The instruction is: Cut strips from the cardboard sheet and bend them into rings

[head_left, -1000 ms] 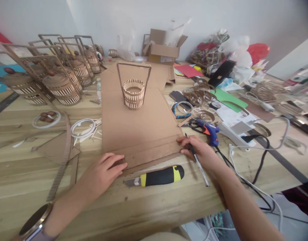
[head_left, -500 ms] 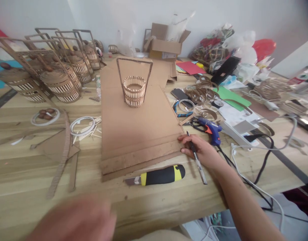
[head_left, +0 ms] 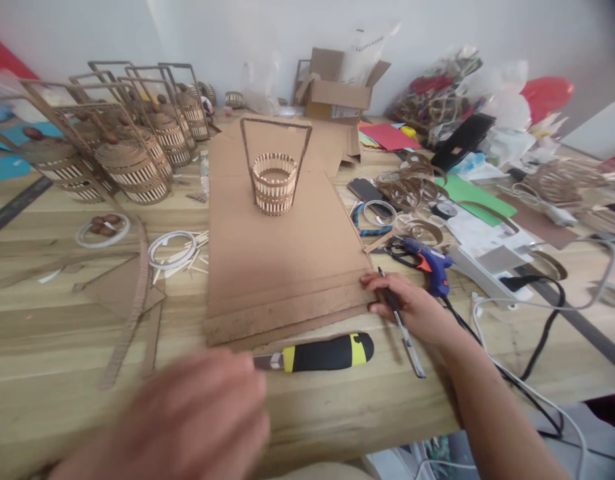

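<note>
My right hand (head_left: 412, 307) holds a pen (head_left: 402, 327) and rests its fingertips on the right edge of a large cardboard sheet (head_left: 282, 260) lying flat on the wooden table (head_left: 62, 313). My left hand (head_left: 187, 420) is raised close to the camera, blurred by motion, above the table's front edge and near a black and yellow utility knife (head_left: 322, 353). The knife lies just in front of the cardboard. A small slatted basket with a tall handle (head_left: 275, 177) stands on the far part of the sheet.
Several finished slatted baskets (head_left: 122, 160) crowd the back left. A blue glue gun (head_left: 427, 257), scissors, tape rings and cables lie to the right. Cardboard strips (head_left: 132, 300) and white rings (head_left: 172, 243) lie left. An open box (head_left: 337, 93) and bags stand at the back.
My left hand lifted off the cardboard's near left corner, drew back toward me and now moves, blurred, over the front edge near the knife. My right hand stays put with the pen.
</note>
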{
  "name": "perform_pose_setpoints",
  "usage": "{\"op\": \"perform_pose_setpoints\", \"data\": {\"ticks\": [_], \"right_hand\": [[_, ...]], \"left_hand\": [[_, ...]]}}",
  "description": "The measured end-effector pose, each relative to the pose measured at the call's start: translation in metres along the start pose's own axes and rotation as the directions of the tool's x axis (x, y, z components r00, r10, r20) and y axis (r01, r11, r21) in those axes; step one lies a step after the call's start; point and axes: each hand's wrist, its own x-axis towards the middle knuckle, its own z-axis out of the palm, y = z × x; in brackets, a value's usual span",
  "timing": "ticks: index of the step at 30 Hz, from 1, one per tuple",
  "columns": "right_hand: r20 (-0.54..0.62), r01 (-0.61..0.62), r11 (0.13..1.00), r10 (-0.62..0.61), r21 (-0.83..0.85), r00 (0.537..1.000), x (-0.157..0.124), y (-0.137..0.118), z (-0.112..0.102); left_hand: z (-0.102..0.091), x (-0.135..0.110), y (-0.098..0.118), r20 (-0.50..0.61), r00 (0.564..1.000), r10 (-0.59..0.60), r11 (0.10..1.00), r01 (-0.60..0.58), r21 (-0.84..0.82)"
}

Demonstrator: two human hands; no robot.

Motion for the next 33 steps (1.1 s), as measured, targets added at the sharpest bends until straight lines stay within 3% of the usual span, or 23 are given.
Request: {"op": "perform_pose_setpoints", "data": {"ticks": [1,5,9,19,33], "right_hand": [[0.007,0.001,1.000,-0.001,0.012,1.000,0.000,0.001,-0.001],[0.013,-0.002,1.000,0.002,0.032,1.000,-0.002,0.002,-0.003],[-0.006,-0.009,1.000,0.009,0.016,1.000,-0.001,0.000,-0.001],[-0.016,0.021,0.999,-0.020,0.043,1.000,0.009,-0.010,0.012],[-0.089,-0.044,0.997,0.050,0.069,0.995,0.010,-0.010,0.016]], "left_hand": [[0.004,0.005,-0.012,-0.011,1.000,0.016,0.999,-0.015,0.036],[0.029,0.005,-0.059,0.123,0.992,0.014,0.990,-0.031,0.140],[0.039,-0.012,-0.082,0.213,0.977,-0.019,0.995,-0.001,0.098],[0.033,-0.016,-0.101,0.155,0.988,-0.025,0.999,0.021,0.028],[0.035,-0.014,-0.098,0.098,0.995,-0.035,0.999,0.031,0.033]]}}
